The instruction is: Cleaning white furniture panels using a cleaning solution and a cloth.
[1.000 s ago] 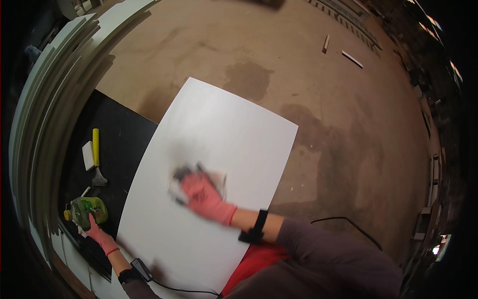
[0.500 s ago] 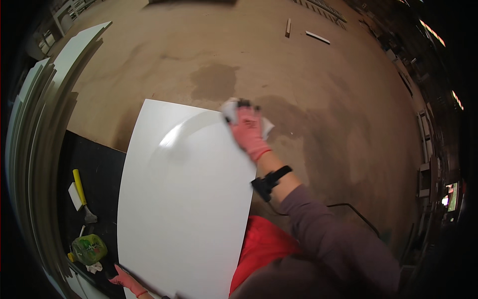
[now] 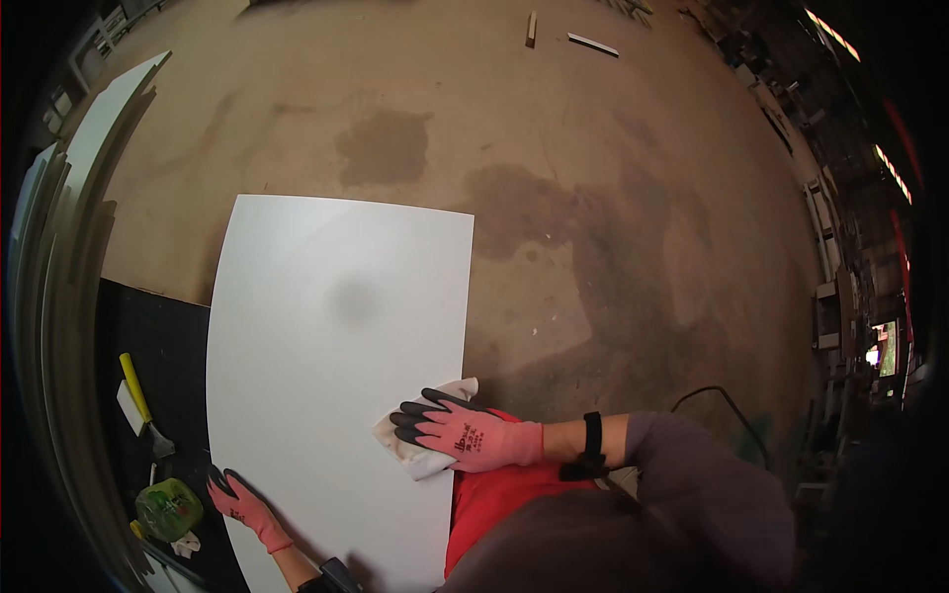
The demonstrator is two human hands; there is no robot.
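Observation:
A large white panel (image 3: 336,395) lies flat in front of me. On its right side, my right hand (image 3: 470,435), in a pink glove with dark fingertips, presses a whitish, stained cloth (image 3: 415,463) against the surface. The fingers lie across the cloth, whose corners show around the hand. My left hand (image 3: 247,509), gloved the same way, rests at the panel's lower left edge. Its fingers are stretched and apart, with the tips at the edge and nothing in them.
On the black surface (image 3: 168,326) to the left are a yellow-handled scraper (image 3: 135,390), a white block (image 3: 129,407) and a green bottle (image 3: 166,509). Long panels (image 3: 69,277) stand stacked at far left. Two strips (image 3: 593,45) lie on the floor beyond; a dark cable (image 3: 727,395) runs at right.
My right hand has moved with the cloth from the panel's far right corner back towards me. My left hand has come up and further onto the panel's left edge. The view has shifted slightly.

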